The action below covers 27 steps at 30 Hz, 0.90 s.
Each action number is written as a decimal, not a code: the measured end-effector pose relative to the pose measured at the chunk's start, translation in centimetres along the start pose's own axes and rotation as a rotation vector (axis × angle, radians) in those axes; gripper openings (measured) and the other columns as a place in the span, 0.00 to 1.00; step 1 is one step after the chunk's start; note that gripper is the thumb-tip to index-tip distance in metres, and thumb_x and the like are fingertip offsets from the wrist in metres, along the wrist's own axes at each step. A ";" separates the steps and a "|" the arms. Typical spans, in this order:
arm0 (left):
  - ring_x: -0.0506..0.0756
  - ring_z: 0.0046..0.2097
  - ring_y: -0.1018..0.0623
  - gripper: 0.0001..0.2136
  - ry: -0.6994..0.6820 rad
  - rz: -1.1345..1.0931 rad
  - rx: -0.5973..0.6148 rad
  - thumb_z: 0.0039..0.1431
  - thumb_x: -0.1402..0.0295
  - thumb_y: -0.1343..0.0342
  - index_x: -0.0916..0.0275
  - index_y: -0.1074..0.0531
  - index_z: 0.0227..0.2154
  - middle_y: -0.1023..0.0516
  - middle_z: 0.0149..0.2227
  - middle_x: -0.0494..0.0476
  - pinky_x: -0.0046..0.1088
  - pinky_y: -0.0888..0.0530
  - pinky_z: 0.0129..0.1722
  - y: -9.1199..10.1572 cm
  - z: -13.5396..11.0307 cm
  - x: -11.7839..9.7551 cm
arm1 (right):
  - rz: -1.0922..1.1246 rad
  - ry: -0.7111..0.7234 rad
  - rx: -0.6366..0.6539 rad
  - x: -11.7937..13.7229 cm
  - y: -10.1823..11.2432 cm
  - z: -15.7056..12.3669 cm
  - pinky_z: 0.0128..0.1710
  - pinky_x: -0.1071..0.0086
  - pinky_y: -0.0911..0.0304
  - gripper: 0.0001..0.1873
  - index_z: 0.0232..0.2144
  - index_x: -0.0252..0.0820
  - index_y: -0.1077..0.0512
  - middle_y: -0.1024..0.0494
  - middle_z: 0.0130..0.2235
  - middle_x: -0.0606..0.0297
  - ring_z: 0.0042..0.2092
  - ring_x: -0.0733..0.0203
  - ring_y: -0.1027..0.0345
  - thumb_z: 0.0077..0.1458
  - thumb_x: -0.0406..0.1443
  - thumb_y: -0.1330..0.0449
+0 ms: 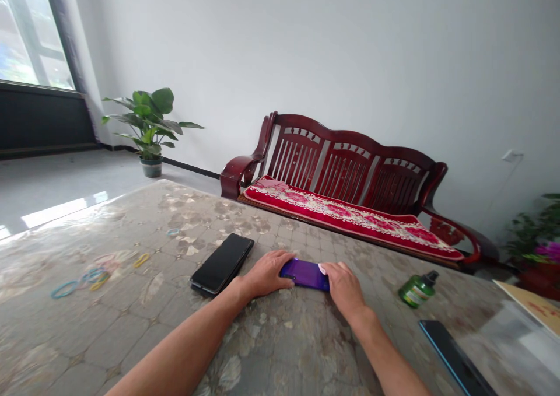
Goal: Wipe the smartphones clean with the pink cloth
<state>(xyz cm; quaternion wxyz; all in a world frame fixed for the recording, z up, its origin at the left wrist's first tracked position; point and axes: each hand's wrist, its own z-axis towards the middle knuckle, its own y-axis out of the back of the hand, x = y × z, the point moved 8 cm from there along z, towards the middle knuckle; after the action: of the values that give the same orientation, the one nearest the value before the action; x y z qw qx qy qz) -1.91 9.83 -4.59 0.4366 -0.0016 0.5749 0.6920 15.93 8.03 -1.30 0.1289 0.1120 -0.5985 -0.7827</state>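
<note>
A purple smartphone (306, 273) lies low at the table's middle, its shiny side facing up. My left hand (270, 272) grips its left end, thumb at the near edge and fingers over the far edge. At the other end, my right hand (344, 284) is closed on the phone's right side. A small white piece (322, 269) shows by the right fingertips; I cannot make out what it is. Just left of my left hand rests a black smartphone (223, 263), screen up, with a dark edge showing beneath it.
The table (144, 332) has a patterned cover. Several coloured rubber bands (94, 277) lie at left. To the right are a green bottle (417, 290) on its side, another phone (455, 355) and a flat box (531, 305). Beyond stand a wooden bench (341, 165) and a potted plant (151, 165).
</note>
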 end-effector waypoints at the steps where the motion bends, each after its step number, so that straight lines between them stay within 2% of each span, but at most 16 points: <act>1: 0.64 0.57 0.28 0.32 0.001 -0.001 -0.001 0.50 0.63 0.33 0.60 0.35 0.58 0.28 0.56 0.64 0.40 0.33 0.57 0.0 0.0 0.0 | 0.001 -0.002 0.001 0.1 0.0 -0.1 0.45 0.68 0.39 0.19 0.43 0.45 0.23 0.20 0.44 0.64 0.44 0.57 0.31 0.61 0.26 0.51; 9: 0.64 0.58 0.29 0.34 0.031 -0.018 0.019 0.49 0.64 0.32 0.63 0.36 0.59 0.29 0.58 0.66 0.40 0.33 0.58 0.0 0.0 0.1 | -0.003 0.084 -0.026 2.1 0.3 -3.6 0.50 0.67 0.41 0.22 0.51 0.44 0.26 0.22 0.51 0.62 0.49 0.58 0.32 0.61 0.25 0.52; 15: 0.64 0.58 0.29 0.36 0.046 -0.039 -0.005 0.48 0.63 0.31 0.59 0.37 0.59 0.28 0.57 0.63 0.41 0.33 0.57 0.0 0.0 0.1 | -0.086 -0.024 -0.022 0.9 0.4 -2.8 0.48 0.63 0.40 0.20 0.48 0.43 0.25 0.20 0.47 0.60 0.46 0.54 0.31 0.62 0.27 0.51; 17: 0.64 0.57 0.28 0.36 0.044 -0.046 -0.011 0.47 0.64 0.31 0.59 0.37 0.60 0.27 0.56 0.63 0.41 0.33 0.57 0.1 0.0 -0.1 | -0.096 -0.040 -0.017 1.3 0.2 -2.5 0.48 0.63 0.39 0.20 0.49 0.41 0.25 0.21 0.47 0.59 0.46 0.53 0.31 0.62 0.26 0.51; 24: 0.64 0.57 0.28 0.36 0.053 -0.037 -0.023 0.46 0.66 0.31 0.60 0.37 0.59 0.27 0.56 0.63 0.40 0.33 0.57 0.1 0.1 -0.1 | -0.037 0.132 -0.012 6.3 -0.8 -2.4 0.52 0.65 0.40 0.24 0.54 0.42 0.28 0.24 0.52 0.58 0.50 0.55 0.33 0.60 0.24 0.51; 27: 0.63 0.57 0.29 0.36 0.042 -0.033 -0.028 0.47 0.64 0.31 0.61 0.37 0.59 0.27 0.55 0.64 0.40 0.33 0.57 0.1 0.0 -0.1 | -0.021 0.173 -0.037 6.1 -1.0 -2.8 0.54 0.65 0.41 0.26 0.54 0.44 0.28 0.24 0.53 0.60 0.50 0.55 0.33 0.59 0.23 0.51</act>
<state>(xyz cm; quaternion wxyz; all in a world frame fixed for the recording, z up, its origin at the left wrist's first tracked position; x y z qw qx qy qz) -1.90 9.82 -4.49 0.4357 -0.0319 0.5741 0.6925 10.99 3.70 -3.13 0.1741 0.1833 -0.5692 -0.7824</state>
